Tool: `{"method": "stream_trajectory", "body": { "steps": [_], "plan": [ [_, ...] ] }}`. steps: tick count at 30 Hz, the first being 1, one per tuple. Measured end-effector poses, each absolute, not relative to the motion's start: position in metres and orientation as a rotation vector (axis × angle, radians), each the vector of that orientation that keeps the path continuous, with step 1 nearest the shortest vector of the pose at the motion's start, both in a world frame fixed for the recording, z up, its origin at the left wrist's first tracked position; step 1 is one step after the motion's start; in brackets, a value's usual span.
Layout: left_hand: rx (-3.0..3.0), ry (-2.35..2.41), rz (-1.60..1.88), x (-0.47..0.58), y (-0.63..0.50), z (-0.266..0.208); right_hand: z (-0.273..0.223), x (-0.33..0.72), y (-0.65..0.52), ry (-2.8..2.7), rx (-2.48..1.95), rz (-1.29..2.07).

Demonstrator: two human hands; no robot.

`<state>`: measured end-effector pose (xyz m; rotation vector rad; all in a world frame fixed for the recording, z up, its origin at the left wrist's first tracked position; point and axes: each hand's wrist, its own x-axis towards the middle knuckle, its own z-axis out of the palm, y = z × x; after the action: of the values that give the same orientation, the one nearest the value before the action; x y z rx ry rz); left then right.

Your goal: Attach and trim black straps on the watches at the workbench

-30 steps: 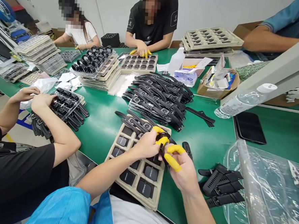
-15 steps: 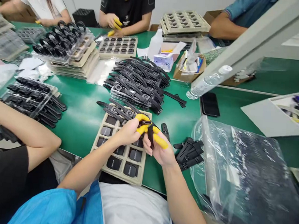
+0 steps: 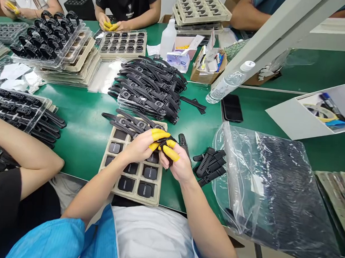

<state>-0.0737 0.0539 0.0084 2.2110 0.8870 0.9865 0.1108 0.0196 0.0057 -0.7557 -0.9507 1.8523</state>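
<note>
Yellow finger cots cover several fingertips of both my hands. My left hand (image 3: pixel 142 146) and my right hand (image 3: pixel 178 160) meet over a cream tray (image 3: pixel 138 174), closed around a black watch (image 3: pixel 163 142) with a strap piece; the fingers hide much of it. Square black watch bodies (image 3: pixel 150 172) fill several tray compartments. Across the tray's far end lie watches with straps (image 3: pixel 125 122). Close to my right hand rest a single black strap (image 3: pixel 183 143) and a small heap of straps (image 3: pixel 211 163).
Beyond the tray is a large pile of strapped watches (image 3: pixel 151 87). To the right are a plastic bag of straps (image 3: pixel 285 190), a phone (image 3: pixel 232 108), a water bottle (image 3: pixel 230 82) and a slanted post (image 3: pixel 271 41). A neighbour's arm (image 3: pixel 25 145) reaches in at left.
The whole view has shifted, so the table things appear further left and slightly higher. My hands stay together on the watch, with the right fingers curled closer and the strap piece less visible.
</note>
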Motion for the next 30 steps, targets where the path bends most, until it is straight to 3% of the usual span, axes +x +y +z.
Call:
{"method": "stream_trajectory", "body": {
  "steps": [19,30],
  "plan": [
    [2.372,1.067,0.683,-0.074,0.047,0.018,0.0,0.111,0.021,-0.753,-0.795,1.962],
    [1.894,1.125,0.99,-0.072,0.045,0.021,-0.001,0.112,0.018,-0.86,-0.844,1.837]
  ]
}}
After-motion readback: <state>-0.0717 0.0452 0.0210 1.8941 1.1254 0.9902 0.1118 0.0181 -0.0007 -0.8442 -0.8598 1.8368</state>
